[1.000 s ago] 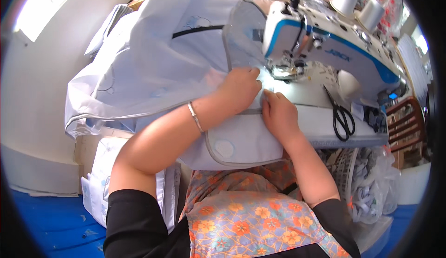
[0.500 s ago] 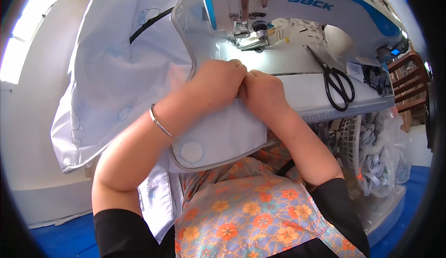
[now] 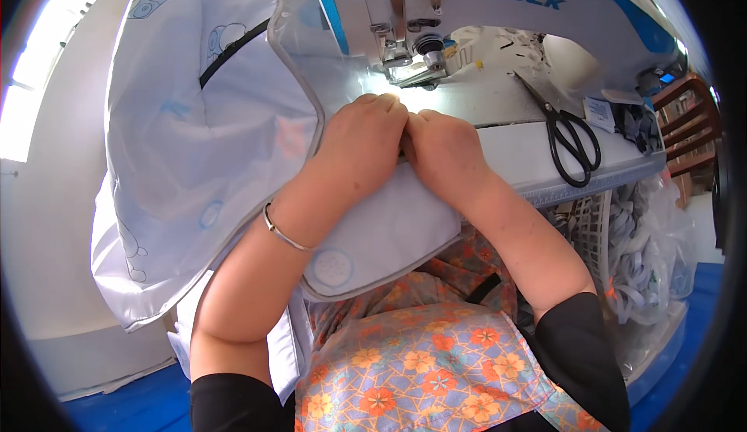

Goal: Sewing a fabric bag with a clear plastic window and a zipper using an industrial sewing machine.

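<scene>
My left hand (image 3: 364,140), with a bangle (image 3: 282,228) on its wrist, is closed on the edge of white fabric (image 3: 233,121) in front of the sewing machine (image 3: 498,0). Pressed against it, my right hand (image 3: 445,148) is also closed on the fabric; the fingertips of both are mostly hidden. Grey edging and pale blue animal prints show on the cloth, which hangs off to the left and over my lap. A lit presser foot (image 3: 416,80) sits just beyond my knuckles.
Black-handled scissors (image 3: 572,140) lie on the machine bed to the right, beside a white label (image 3: 599,113). Below the table edge stands a basket (image 3: 593,233) next to a plastic bag of grey strips (image 3: 642,261). A wooden chair (image 3: 689,124) is at far right.
My left forearm has swung rightward, its elbow closer to my body. The hanging fabric has shifted slightly, while both hands stay together at nearly the same spot before the presser foot.
</scene>
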A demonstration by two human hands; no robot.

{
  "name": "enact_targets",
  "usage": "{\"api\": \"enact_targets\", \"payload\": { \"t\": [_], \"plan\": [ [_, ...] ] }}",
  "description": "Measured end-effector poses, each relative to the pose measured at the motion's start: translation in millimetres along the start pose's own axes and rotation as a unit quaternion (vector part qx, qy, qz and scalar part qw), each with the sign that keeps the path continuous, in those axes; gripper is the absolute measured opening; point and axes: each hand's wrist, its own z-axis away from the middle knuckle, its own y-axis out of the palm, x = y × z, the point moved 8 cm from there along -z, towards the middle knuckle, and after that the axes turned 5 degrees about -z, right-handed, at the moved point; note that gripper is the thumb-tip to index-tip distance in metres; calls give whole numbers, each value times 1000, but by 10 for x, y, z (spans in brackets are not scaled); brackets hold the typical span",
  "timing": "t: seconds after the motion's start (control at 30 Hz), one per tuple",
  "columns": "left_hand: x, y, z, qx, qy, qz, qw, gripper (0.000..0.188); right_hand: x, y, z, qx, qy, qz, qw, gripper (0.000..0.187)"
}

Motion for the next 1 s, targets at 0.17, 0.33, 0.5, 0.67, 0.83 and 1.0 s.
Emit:
{"api": "enact_targets", "payload": {
  "t": [0.17, 0.33, 0.5, 0.67, 0.83, 1.0],
  "plan": [
    [-121, -213, 166, -123, 72, -57, 988, 10, -71, -77, -4, 4, -16, -1, 1000, 10],
    [-43, -344, 319, -119, 119, -106, 980, 16, 85, -185, 73, -7, -107, 3, 994, 22],
    [-51, -319, -4, -39, 88, 43, 994, 13, 108, -72, 117, 6, -167, 8, 986, 30],
    [51, -87, -68, 62, -9, 70, 996, 11, 119, 62, 94, 26, -142, -57, 988, 28],
    [238, -86, 45, 101, -10, 83, 991, 21, 235, 290, -12, 95, -88, -36, 991, 29],
    [-90, -623, 812, 13, -75, -73, 994, 43, 79, 158, 26, 47, -92, 7, 995, 38]
  ]
}}
